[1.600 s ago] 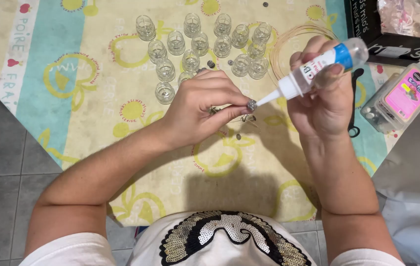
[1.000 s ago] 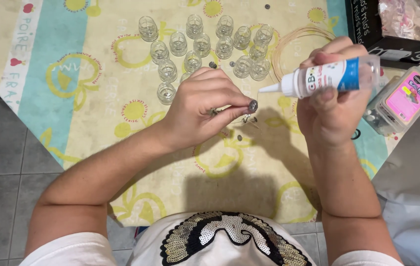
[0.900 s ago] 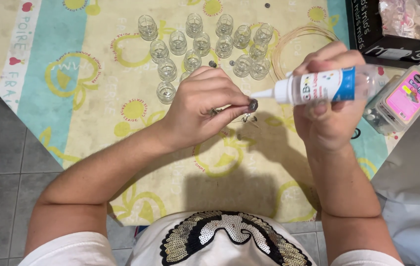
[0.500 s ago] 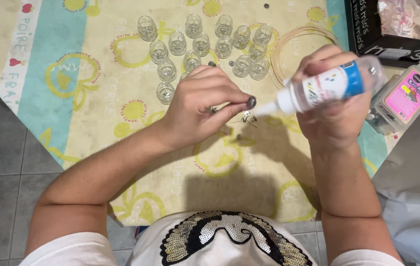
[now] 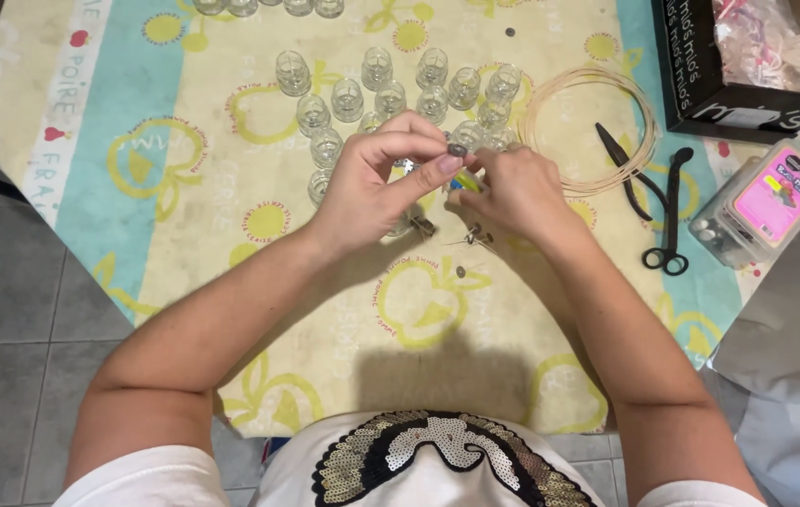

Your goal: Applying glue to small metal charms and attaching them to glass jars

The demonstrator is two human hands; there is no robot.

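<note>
1. our left hand (image 5: 372,183) pinches a small dark cap (image 5: 457,149) just in front of the jars (image 5: 376,89).
2. our right hand (image 5: 513,188) pinches a tiny piece beside it.
3. next, we judge, joining them needs steady alignment.

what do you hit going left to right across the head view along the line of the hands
cluster of small glass jars → left hand → small dark cap pinched at its fingertips → right hand → coil of wire → black pliers → clear plastic box with pink label
</note>
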